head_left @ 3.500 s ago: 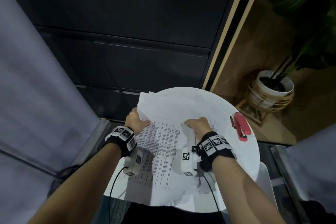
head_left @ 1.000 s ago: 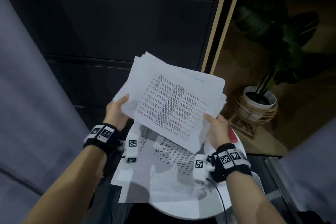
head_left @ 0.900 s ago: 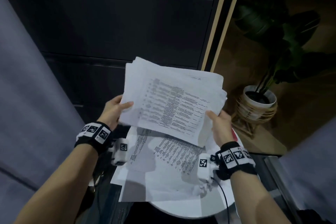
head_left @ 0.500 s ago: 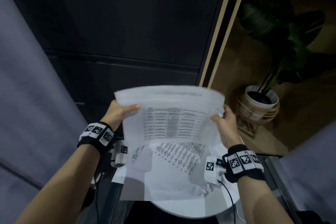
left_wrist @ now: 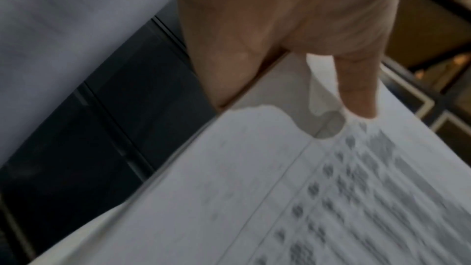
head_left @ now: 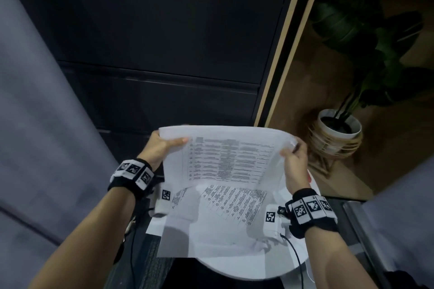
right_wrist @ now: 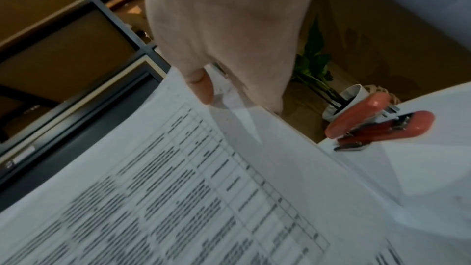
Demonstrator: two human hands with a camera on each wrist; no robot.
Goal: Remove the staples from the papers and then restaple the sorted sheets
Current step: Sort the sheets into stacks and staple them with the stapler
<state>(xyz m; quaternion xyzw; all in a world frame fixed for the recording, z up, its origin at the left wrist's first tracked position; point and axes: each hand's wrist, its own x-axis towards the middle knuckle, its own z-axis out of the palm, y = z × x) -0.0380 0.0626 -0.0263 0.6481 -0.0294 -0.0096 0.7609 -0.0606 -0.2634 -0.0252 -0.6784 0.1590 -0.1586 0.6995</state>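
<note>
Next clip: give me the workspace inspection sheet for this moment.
Surface: round white table, mostly under loose printed sheets.
Job's things: paper stack held above the table; red stapler lying at the table edge.
Clutter: nothing seen.
Grippers: left hand and right hand each grip one side of the stack.
Cables: black cable from the right wrist camera.
Surroundings: dark cabinet, potted plant.

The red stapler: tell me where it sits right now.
The red stapler shows in the right wrist view, lying on the white round table at its far right edge, just beyond the right hand and near the potted plant.
</note>
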